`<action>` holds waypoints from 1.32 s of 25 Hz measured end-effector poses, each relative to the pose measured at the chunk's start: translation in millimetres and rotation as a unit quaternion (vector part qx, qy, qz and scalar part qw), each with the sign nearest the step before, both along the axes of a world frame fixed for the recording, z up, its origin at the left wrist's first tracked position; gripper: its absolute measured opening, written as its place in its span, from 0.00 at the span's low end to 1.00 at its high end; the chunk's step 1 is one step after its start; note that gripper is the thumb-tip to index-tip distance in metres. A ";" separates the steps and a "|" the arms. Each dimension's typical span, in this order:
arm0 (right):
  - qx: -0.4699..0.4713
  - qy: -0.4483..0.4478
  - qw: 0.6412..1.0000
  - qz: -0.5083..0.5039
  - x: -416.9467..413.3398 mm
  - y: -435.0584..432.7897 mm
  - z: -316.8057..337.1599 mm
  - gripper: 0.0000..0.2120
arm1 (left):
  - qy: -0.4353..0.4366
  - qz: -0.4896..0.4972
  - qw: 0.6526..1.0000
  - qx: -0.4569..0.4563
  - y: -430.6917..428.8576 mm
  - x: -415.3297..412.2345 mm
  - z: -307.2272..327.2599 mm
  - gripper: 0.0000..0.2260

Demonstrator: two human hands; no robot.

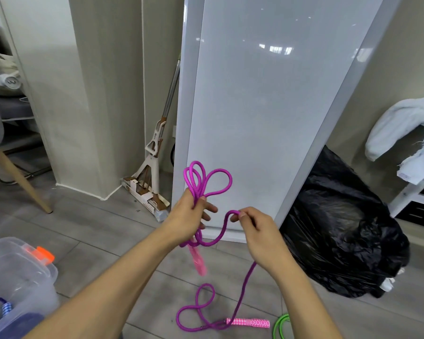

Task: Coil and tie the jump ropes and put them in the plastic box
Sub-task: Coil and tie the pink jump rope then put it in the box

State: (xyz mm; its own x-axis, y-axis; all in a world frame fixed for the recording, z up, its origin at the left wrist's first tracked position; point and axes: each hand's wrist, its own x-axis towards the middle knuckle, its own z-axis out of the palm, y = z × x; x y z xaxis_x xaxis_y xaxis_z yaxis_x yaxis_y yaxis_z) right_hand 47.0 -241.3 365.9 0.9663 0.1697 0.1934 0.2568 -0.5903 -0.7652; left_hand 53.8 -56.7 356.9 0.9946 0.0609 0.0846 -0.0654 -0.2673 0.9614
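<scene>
- The left hand [187,217] grips several loops of the purple rope [207,178].
- The right hand [261,232] pinches the next bend of it.
- What looks like a pink handle [198,259] hangs, blurred, under the left hand; the second handle [249,322] lies on the floor.
- The plastic box [22,265] stands at lower left.

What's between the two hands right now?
In the head view, only a slack stretch of the purple jump rope sags between them, from the left hand to the right hand.

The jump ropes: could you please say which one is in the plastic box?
The blue rope; the purple rope is held, the green rope lies on the floor.
</scene>
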 end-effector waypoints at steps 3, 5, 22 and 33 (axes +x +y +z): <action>0.002 0.013 0.998 0.061 -3.1 9.6 -4.1 0.11 | 0.003 -0.039 0.999 -0.033 -10.2 -3.3 -4.6 0.06; 0.006 0.014 0.998 0.064 -3.7 12.1 -6.3 0.10 | -0.009 -0.058 0.998 0.014 -12.8 -4.9 -6.1 0.05; 0.011 0.023 1.000 -0.017 1.0 3.3 -8.4 0.04 | 0.048 -0.077 0.986 0.142 4.5 -8.1 2.8 0.04; -0.111 0.080 0.990 -0.016 8.1 -30.9 -5.6 0.13 | 0.054 0.251 0.952 -0.170 28.4 14.5 -6.1 0.11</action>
State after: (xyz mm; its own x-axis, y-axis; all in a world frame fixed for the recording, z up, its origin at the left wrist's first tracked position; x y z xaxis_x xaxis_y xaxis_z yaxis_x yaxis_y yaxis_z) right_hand 55.1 -272.2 360.3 0.9872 0.1595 -0.0019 0.1206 -0.7539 -0.6459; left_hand 68.3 -28.3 350.8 0.8351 0.5358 -0.1249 0.0920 0.0878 0.9919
